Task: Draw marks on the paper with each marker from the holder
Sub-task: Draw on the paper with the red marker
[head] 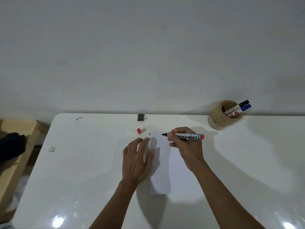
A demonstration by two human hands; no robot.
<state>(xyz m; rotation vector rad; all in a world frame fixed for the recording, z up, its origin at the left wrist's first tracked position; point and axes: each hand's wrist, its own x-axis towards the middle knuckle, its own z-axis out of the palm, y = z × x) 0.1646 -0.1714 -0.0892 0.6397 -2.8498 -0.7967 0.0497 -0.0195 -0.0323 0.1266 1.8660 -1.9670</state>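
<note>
1. A plain pale wall fills the upper frame; below it a glossy white counter [82, 162] with rounded corners catches glare near the bottom edge.
2. The paper [166, 171], a thin matte white sheet, lies at centre frame. One short dark mark [149, 134] sits at its upper left corner.
3. Our left hand [137, 161] lies flat, fingers spread and holding nothing, pressing the paper's left edge.
4. Our right hand [186, 146] has its fingers closed around a red marker [186, 136], a smooth white barrel with black lettering and a red end, lying nearly level with its dark tip pointing left over the paper's top edge. Whether the tip touches we cannot tell.
5. Its red cap [139, 131], a small smooth cylinder, stands on the counter just left of the paper's top.
6. The holder [219, 119], a round tan cup at upper right, holds two capped markers, one black [244, 102], one blue [246, 107].
7. We judge the red stroke is the step in hand; next the tip should press lightly and draw, then be recapped and swapped.
</note>
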